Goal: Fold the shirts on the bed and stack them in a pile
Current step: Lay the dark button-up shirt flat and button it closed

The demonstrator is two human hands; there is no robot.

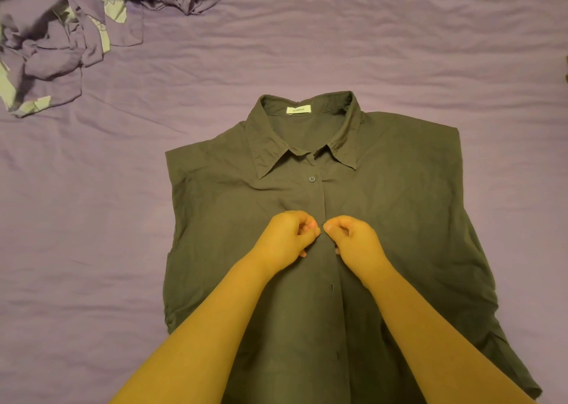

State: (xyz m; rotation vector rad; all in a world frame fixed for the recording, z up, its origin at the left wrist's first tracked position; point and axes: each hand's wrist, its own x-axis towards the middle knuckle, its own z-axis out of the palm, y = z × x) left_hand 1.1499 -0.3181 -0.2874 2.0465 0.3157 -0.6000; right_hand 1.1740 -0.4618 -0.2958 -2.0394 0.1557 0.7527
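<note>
The left hand (287, 234) and right hand (350, 237) are curled at the front placket of the dark shirt (399, 219), each pinching its fabric below the button (312, 179). The shirt is spread flat on the purple bed (92, 219), collar away. Crumpled clothes (52, 44) are heaped well beyond its left shoulder.
</note>
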